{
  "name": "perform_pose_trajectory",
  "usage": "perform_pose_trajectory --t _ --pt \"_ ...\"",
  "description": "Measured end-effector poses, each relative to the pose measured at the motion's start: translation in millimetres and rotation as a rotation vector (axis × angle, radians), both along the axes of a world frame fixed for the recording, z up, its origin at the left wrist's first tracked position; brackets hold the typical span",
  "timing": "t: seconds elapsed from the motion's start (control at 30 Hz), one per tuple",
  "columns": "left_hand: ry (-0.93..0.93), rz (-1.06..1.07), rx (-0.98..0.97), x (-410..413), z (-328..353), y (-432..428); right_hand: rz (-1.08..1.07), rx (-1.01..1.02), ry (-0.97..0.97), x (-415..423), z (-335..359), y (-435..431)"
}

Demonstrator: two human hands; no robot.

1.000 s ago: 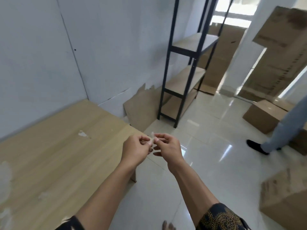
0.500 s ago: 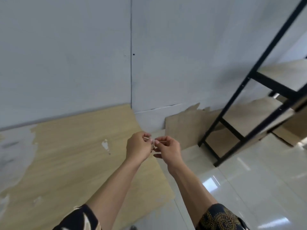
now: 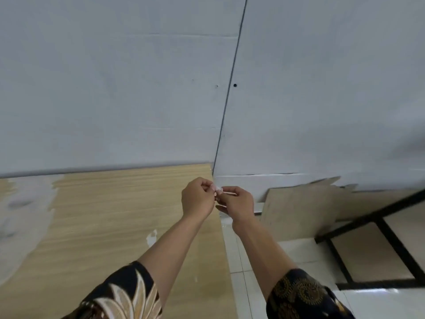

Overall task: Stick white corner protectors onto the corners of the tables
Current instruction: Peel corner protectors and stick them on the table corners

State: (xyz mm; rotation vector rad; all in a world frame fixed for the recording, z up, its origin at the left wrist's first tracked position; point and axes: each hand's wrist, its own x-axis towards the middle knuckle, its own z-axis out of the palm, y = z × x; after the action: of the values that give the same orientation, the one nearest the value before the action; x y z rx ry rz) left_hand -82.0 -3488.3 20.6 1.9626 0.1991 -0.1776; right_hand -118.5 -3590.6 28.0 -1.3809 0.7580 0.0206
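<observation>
A light wooden table (image 3: pixel 96 226) runs along the grey wall, and its far right corner lies just beyond my hands. Both hands are raised together above the table's right edge. My left hand (image 3: pixel 198 199) and my right hand (image 3: pixel 236 203) pinch a small white corner protector (image 3: pixel 215 188) between their fingertips. Most of the protector is hidden by my fingers. White worn patches mark the tabletop on the left.
A grey panelled wall (image 3: pixel 299 88) stands close behind the table. A sheet of brown board (image 3: pixel 296 212) leans against the wall at floor level. A black metal shelf frame (image 3: pixel 377 229) with wooden boards stands at the right on the white tiled floor (image 3: pixel 253 284).
My view has swung left and toward the wall; the shelf, boxes and the other person have slid out of sight. My hands stay together on the protector, now nearer the table's far corner.
</observation>
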Motion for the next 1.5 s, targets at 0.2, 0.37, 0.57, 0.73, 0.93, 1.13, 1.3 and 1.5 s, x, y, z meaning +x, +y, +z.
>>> perform_pose_trajectory --t 0.2,0.37,0.57,0.73,0.93,1.13,1.3,1.5 --pt "0.007 0.008 0.207 81.9 -48.4 -8.0 0.061 -0.071 0.076 98.1 -54.2 -20.9" --pt "-0.033 -0.045 0.349 121.3 -79.1 -9.3 0.077 -0.190 0.126 156.6 -93.7 -29.6" --pt "-0.184 -0.106 0.445 142.5 -97.6 -17.5 0.137 -0.300 0.125 186.2 -116.0 -31.5" --pt "-0.219 -0.077 0.473 149.4 -106.9 -20.7 0.177 -0.382 0.160 192.6 -117.0 -30.2" --pt "-0.271 -0.079 0.517 151.6 -117.0 -24.5 0.209 -0.442 0.181 194.9 -123.7 -30.7" --pt "-0.287 -0.040 0.547 154.5 -121.2 -29.0 0.236 -0.470 0.164 196.3 -128.3 -31.3" --pt "-0.300 0.017 0.543 156.1 -123.3 -33.4 0.253 -0.498 0.159 195.4 -129.6 -33.4" --pt "-0.326 0.057 0.553 156.3 -124.5 -35.1 0.256 -0.512 0.169 196.8 -132.1 -33.2"
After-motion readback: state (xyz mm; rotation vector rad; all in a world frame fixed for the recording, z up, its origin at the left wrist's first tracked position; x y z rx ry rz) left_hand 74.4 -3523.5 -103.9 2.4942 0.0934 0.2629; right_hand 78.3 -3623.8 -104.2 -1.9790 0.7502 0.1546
